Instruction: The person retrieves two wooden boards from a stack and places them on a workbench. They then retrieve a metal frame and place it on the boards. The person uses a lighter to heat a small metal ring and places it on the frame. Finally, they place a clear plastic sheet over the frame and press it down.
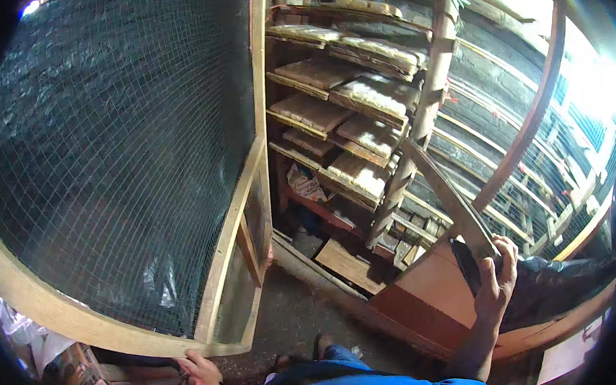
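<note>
A large wooden-framed mesh door [229, 258], with dark sheeting behind its wire netting, fills the left side. At its bottom rail, near the lower corner, is my left hand [202, 373], fingers curled against the wood; part of its grip is hidden. My right hand [499, 272] is raised on the right, closed around the near end of a wooden bar [454, 193]. That bar slants away toward a round post. Beneath it stands a brown wooden panel [424, 303], with black sheeting [561, 286] beside my right wrist.
Beyond the doorway, a rack [297, 126] holds several shelves of boards with pale slabs, next to a round wooden post [423, 122]. A flat board [353, 264] lies on the floor. Slatted wall rails [490, 171] run along the right. Clear plastic [32, 331] hangs at lower left.
</note>
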